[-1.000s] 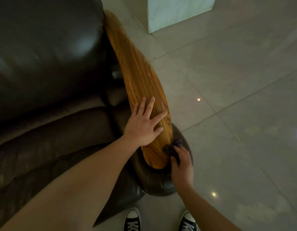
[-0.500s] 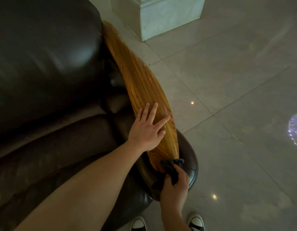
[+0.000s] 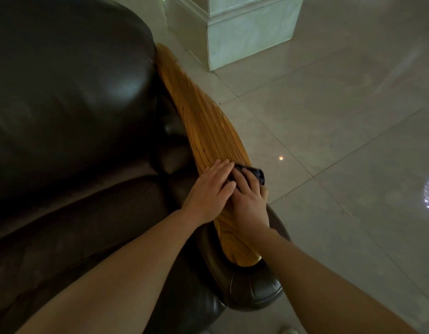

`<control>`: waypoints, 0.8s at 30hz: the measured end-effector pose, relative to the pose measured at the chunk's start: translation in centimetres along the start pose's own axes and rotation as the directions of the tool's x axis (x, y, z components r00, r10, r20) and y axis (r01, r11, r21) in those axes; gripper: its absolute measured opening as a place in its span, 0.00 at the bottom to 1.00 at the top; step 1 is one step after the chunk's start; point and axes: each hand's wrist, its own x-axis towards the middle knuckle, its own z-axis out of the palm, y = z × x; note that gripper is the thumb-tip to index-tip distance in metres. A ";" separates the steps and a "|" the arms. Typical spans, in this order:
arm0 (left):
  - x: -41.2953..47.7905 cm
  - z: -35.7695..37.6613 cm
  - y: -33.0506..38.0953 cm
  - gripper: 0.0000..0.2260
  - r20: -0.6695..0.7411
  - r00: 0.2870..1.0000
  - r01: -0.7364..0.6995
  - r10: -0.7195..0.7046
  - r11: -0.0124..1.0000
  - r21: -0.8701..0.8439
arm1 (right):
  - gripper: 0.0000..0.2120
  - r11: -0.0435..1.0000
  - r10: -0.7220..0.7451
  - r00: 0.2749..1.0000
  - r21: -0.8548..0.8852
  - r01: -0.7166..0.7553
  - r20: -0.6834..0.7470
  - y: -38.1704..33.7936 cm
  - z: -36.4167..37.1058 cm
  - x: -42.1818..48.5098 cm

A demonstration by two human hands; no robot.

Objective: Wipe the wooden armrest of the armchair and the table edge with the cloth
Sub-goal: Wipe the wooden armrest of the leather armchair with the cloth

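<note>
A long wooden armrest (image 3: pixel 203 121) with striped grain runs along the right side of a dark leather armchair (image 3: pixel 68 112). My right hand (image 3: pixel 248 201) presses a small dark cloth (image 3: pixel 255 173) onto the armrest about two thirds of the way towards its near end. Only the cloth's far edge shows past my fingers. My left hand (image 3: pixel 208 189) lies flat on the armrest's inner edge, fingers together, touching the right hand and partly over it. No table is in view.
A pale stone column base (image 3: pixel 244 32) stands on the tiled floor (image 3: pixel 341 116) beyond the armrest's far end. The chair's rounded leather arm front (image 3: pixel 252 290) bulges below the wood. A shoe tip (image 3: pixel 289 331) shows at the bottom edge.
My right hand has slid the cloth from the armrest's near tip up along the wood to beside my left hand. The left hand's fingers have closed together. The view has shifted closer.
</note>
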 end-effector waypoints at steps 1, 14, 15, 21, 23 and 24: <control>-0.1 -0.1 -0.1 0.27 -0.017 1.000 0.001 -0.002 1.000 -0.026 | 0.29 1.000 -0.007 1.000 -0.017 0.007 -0.002 0.0 -0.1 1.2; -1.8 -0.6 -2.4 0.31 -0.039 0.999 -0.004 0.017 0.951 0.309 | 0.21 0.992 -0.110 0.994 0.054 0.110 -0.017 3.2 -0.2 0.3; -1.7 -0.6 -2.2 0.31 -0.039 0.999 0.000 0.013 0.950 0.312 | 0.21 0.991 0.005 0.999 0.137 0.002 -0.053 2.9 -0.5 1.0; -1.7 -0.1 -1.0 0.33 -0.008 1.000 0.030 -0.030 0.870 0.491 | 0.20 0.937 0.239 0.970 0.275 -0.217 -0.049 0.7 -1.6 6.2; -1.6 -0.3 -0.6 0.36 0.018 0.999 0.024 -0.041 0.825 0.565 | 0.18 0.958 0.157 0.987 0.245 -0.147 -0.022 1.1 -2.8 7.2; -1.6 -0.6 -0.3 0.36 0.024 0.999 0.025 -0.048 0.807 0.590 | 0.17 0.962 0.121 0.992 0.248 -0.113 -0.018 1.4 -3.5 7.2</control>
